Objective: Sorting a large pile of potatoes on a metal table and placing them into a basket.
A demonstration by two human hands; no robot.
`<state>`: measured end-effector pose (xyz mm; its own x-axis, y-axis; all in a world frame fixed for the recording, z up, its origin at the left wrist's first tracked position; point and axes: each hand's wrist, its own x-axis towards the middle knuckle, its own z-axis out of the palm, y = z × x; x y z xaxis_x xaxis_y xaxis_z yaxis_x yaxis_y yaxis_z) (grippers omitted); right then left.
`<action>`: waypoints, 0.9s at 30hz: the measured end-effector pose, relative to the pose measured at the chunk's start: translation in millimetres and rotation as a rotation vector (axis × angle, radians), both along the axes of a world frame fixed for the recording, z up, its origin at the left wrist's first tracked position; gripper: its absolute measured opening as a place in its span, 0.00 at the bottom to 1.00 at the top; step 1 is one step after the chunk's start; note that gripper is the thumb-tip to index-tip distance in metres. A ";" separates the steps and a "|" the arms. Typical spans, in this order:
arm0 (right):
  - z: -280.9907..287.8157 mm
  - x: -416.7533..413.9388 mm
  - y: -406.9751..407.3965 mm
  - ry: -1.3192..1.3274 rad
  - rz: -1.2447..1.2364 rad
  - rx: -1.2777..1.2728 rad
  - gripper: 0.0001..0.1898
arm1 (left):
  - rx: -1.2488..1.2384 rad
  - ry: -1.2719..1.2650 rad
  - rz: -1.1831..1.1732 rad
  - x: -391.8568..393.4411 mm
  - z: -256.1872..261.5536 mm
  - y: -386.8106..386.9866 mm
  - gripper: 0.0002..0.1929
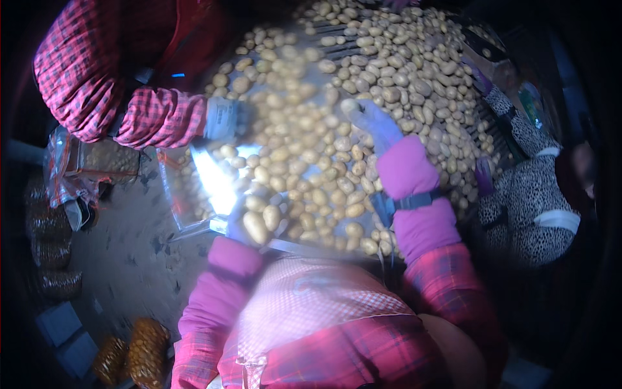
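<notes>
My left hand (235, 221), in a purple glove, cradles a few pale potatoes (255, 227) near the table's front edge. Glare and blur hide some of its fingers. Farther forward and to the right, my right hand (381, 125) wears a similar glove. A pale, rounded potato (350, 108) appears to be at its fingertips, reaching over the pile. Loose potatoes (318, 197) of mixed sizes cover the sorting table (316, 77) below and around both hands; some are blurred.
At left, a co-worker's gloved hand (224, 118) reaches in. Another person's purple-gloved hand (483, 177) is at right. A clear plastic bag (170, 194) hangs at the table's left edge. Filled sacks (148, 352) stand on the floor (131, 243). Dark slats (340, 48) show at the back.
</notes>
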<state>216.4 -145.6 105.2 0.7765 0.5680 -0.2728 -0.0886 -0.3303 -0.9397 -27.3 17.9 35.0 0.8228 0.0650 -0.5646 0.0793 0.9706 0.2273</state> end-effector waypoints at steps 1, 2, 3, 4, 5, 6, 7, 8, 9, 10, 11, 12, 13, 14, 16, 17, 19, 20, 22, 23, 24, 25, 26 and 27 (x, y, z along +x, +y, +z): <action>28.4 -32.9 3.1 0.288 -0.188 0.151 0.14 | 0.001 0.001 -0.005 -5.4 -5.4 1.6 0.23; 11.8 -41.3 -13.2 0.271 -0.216 0.150 0.14 | -0.034 -0.074 -0.032 -6.7 -9.8 2.1 0.23; -26.2 -44.9 -33.1 0.348 -0.265 0.267 0.15 | -0.066 -0.143 -0.054 -7.0 -12.7 0.5 0.24; -50.7 -48.1 -45.8 0.430 -0.307 0.383 0.15 | -0.133 -0.200 -0.081 -4.8 -4.2 -1.0 0.24; -55.8 -51.6 -43.9 0.430 -0.313 0.389 0.15 | -0.130 -0.199 -0.088 -5.0 -4.5 -1.4 0.24; -55.0 -52.6 -42.0 0.294 -0.130 0.263 0.18 | -0.096 -0.156 -0.098 -1.4 -2.9 -3.7 0.24; -55.6 -53.9 -35.0 0.167 0.071 0.140 0.21 | -0.050 -0.106 -0.089 -3.9 -0.5 -4.7 0.25; -71.8 -54.1 -29.6 -0.202 0.179 0.006 0.20 | 0.139 -0.180 -0.134 -9.6 -30.1 -1.1 0.25; -106.8 -50.6 -32.6 -0.205 0.178 0.013 0.20 | 0.146 -0.181 -0.135 -9.6 -31.3 -3.0 0.25; -150.4 -45.7 -35.5 -0.188 0.288 -0.007 0.21 | -0.036 -0.171 -0.089 -7.3 -29.9 -5.5 0.26; -173.6 -43.2 -34.0 -0.170 0.401 -0.027 0.21 | -0.218 -0.157 -0.040 -4.0 -28.6 -6.8 0.27; -151.2 -58.8 -22.1 -0.165 0.425 -0.009 0.21 | -0.207 -0.028 -0.040 -3.1 -25.2 -3.9 0.28; -98.1 -88.2 -6.7 -0.130 0.299 -0.143 0.20 | -0.113 -0.059 -0.022 -7.0 -29.1 -1.6 0.30; -67.8 -104.4 -6.7 -0.099 0.138 -0.288 0.19 | -0.101 -0.086 -0.016 -4.1 -18.8 -5.6 0.29; -108.1 -99.2 -28.1 -0.503 0.184 -0.322 0.17 | -0.111 -0.220 -0.038 1.5 -5.0 -13.0 0.28; -123.1 -94.7 -33.7 -0.911 0.239 -0.357 0.16 | -0.100 -0.219 -0.039 4.0 -5.4 -15.7 0.28; -122.0 -89.3 -35.3 -0.367 0.094 -0.090 0.15 | 0.046 -0.224 -0.042 8.9 -6.0 -22.0 0.27; -121.2 -86.9 -39.6 0.177 -0.042 0.170 0.14 | 0.056 -0.224 -0.059 10.2 -6.4 -26.1 0.27; -101.4 -86.5 -59.3 0.382 -0.046 0.290 0.18 | -0.222 -0.272 -0.058 9.2 -8.4 -31.7 0.29; -86.8 -87.8 -71.6 0.582 -0.032 0.403 0.22 | -0.157 -0.303 -0.142 2.8 -5.8 -33.7 0.30; -56.3 -114.1 -69.0 0.622 -0.265 0.472 0.24 | -0.162 -0.407 -0.165 -0.8 -7.5 -34.5 0.31; -50.4 -123.4 -77.8 0.603 -0.309 0.489 0.24 | -0.181 -0.518 -0.210 3.4 -7.9 -42.4 0.31; -48.7 -127.2 -92.8 0.627 -0.393 0.597 0.25 | 0.069 -0.201 -0.185 9.4 6.1 -59.1 0.33; -44.8 -132.8 -105.6 0.655 -0.448 0.717 0.25 | 0.149 -0.189 -0.188 9.8 9.3 -67.7 0.34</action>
